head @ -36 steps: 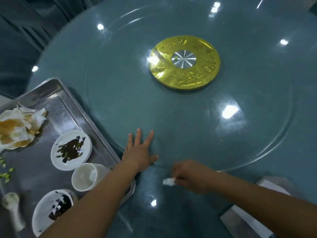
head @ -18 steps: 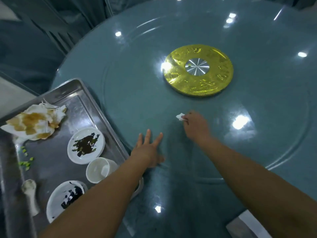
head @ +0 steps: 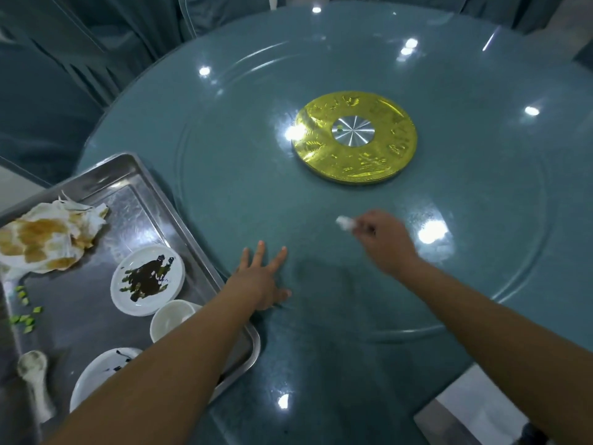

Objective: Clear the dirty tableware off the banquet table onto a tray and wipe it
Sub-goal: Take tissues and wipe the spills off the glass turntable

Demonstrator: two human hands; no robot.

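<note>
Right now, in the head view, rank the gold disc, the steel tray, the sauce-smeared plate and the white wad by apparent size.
1. steel tray, partly cut off by the frame
2. gold disc
3. sauce-smeared plate
4. white wad, pinched in the right hand

The tray lies nearer the camera, which inflates it somewhat.

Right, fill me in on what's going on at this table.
A person is wiping the round glass turntable. The right hand pinches a small white wad of tissue against the glass, short of the gold centre disc, while the left hand lies flat, fingers spread, near the turntable's edge. The dirty things already sit on the metal tray: two sauce-smeared plates, a cup, a spoon and stained crumpled napkins.
</note>
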